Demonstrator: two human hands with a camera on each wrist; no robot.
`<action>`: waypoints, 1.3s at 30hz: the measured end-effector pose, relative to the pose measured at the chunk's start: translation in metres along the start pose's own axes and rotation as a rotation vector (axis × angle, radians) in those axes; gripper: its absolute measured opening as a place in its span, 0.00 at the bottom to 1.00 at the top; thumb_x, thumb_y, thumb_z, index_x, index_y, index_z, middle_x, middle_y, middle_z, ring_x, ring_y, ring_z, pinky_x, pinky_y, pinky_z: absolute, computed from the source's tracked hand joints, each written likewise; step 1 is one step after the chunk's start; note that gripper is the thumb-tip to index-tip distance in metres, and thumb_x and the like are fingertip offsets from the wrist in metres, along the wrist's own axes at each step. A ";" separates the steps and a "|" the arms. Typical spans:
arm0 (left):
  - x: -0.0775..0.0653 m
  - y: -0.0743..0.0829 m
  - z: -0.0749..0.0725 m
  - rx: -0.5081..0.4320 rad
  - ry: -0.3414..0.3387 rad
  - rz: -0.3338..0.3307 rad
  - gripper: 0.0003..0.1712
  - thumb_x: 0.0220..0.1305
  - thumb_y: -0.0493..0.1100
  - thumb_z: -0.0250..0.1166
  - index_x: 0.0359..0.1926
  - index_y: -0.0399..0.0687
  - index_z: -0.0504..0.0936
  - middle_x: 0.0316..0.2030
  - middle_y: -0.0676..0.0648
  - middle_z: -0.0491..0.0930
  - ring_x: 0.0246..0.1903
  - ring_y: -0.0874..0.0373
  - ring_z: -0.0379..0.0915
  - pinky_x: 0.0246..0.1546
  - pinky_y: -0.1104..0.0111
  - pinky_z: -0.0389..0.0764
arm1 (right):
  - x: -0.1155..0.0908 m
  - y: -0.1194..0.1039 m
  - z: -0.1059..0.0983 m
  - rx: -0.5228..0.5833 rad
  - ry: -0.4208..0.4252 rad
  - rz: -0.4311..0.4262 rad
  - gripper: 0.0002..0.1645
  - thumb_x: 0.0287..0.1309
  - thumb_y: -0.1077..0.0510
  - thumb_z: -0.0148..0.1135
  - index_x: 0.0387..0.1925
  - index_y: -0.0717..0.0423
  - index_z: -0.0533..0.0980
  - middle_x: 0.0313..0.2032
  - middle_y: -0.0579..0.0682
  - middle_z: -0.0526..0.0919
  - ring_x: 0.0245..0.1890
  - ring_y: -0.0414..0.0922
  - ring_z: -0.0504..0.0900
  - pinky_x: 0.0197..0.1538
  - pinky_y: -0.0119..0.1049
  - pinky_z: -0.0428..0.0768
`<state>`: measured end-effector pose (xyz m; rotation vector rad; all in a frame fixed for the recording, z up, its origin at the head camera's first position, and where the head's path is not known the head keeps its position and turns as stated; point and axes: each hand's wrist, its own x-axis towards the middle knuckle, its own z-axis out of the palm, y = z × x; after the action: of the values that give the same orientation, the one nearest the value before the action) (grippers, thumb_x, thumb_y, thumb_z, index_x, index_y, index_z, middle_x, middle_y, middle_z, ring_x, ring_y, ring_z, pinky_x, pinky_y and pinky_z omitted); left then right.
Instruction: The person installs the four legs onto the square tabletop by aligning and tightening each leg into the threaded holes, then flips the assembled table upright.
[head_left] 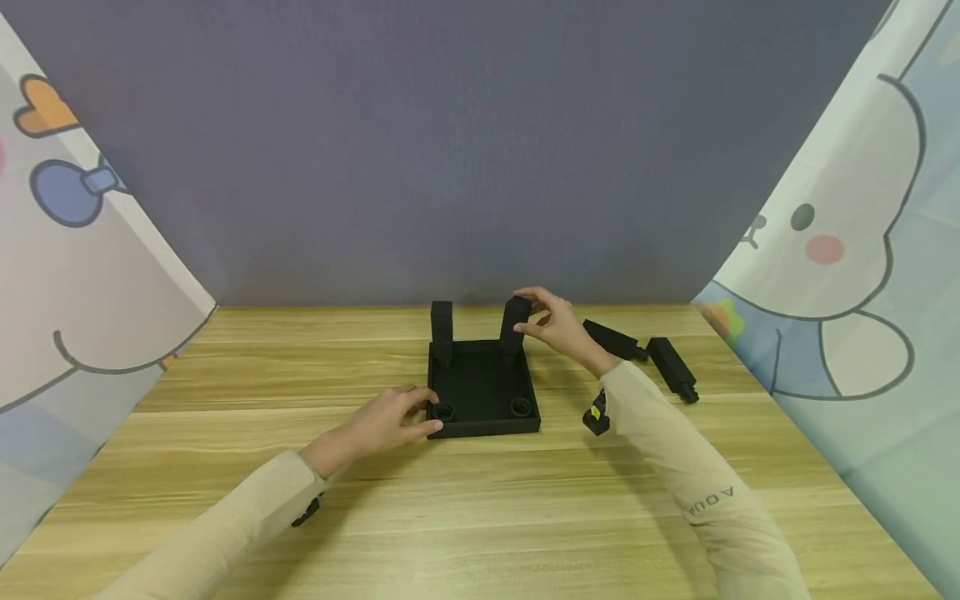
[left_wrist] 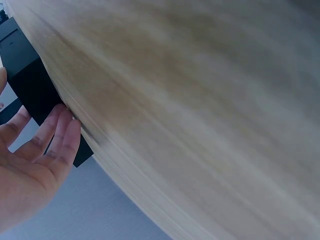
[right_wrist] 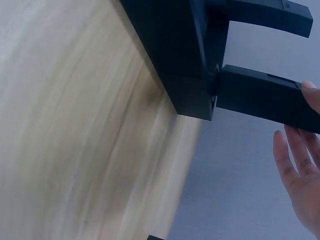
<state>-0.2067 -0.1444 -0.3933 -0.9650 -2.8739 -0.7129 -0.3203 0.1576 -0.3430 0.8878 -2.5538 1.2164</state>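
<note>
Grey panel (head_left: 480, 150) backs a wood-grained surface (head_left: 525, 517), seen from the head view. Right hand (head_left: 561, 328): partly closed, thumb and fingers pinching the upper part of a black post (head_left: 513, 325) that stands at the far right corner of a black tray (head_left: 480, 383). Whether its narrow lower end is fully seated cannot be told. Left hand (head_left: 386, 418): bent round the near left corner of the tray, thumb at the near wall, fingers against the left wall. The tray lies flat at the middle of the surface, toward the far side. A second post (head_left: 442, 332) stands upright at its far left corner. Round sockets show at both near corners, left socket (head_left: 444, 412) and right socket (head_left: 521, 407). Two further posts lie right of the tray, well apart from it: one loose post (head_left: 611, 340) and, farther right, another loose post (head_left: 672, 368). Cartoon-printed sheets, left sheet (head_left: 75, 283) and right sheet (head_left: 855, 217), flank the surface.
</note>
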 end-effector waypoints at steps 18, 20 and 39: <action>-0.001 -0.002 0.003 -0.009 -0.001 0.011 0.22 0.60 0.56 0.59 0.50 0.49 0.75 0.44 0.46 0.78 0.34 0.61 0.75 0.34 0.70 0.78 | 0.006 -0.004 -0.008 0.025 -0.133 0.023 0.33 0.52 0.63 0.64 0.60 0.53 0.64 0.57 0.54 0.70 0.51 0.51 0.73 0.46 0.47 0.78; -0.001 -0.002 0.003 -0.011 -0.001 0.009 0.22 0.60 0.56 0.59 0.50 0.49 0.75 0.44 0.45 0.78 0.34 0.61 0.75 0.35 0.70 0.78 | 0.006 -0.005 -0.009 0.042 -0.149 0.028 0.33 0.52 0.63 0.64 0.60 0.53 0.64 0.58 0.55 0.69 0.51 0.51 0.72 0.47 0.47 0.78; -0.001 -0.001 0.003 0.005 0.014 0.009 0.22 0.60 0.56 0.59 0.49 0.48 0.76 0.40 0.47 0.78 0.30 0.64 0.72 0.32 0.72 0.76 | -0.002 -0.007 0.003 0.046 0.043 0.024 0.30 0.50 0.62 0.66 0.55 0.62 0.67 0.52 0.60 0.74 0.47 0.55 0.75 0.43 0.50 0.77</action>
<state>-0.2063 -0.1440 -0.3962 -0.9678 -2.8563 -0.7091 -0.3145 0.1526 -0.3411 0.8335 -2.5192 1.2916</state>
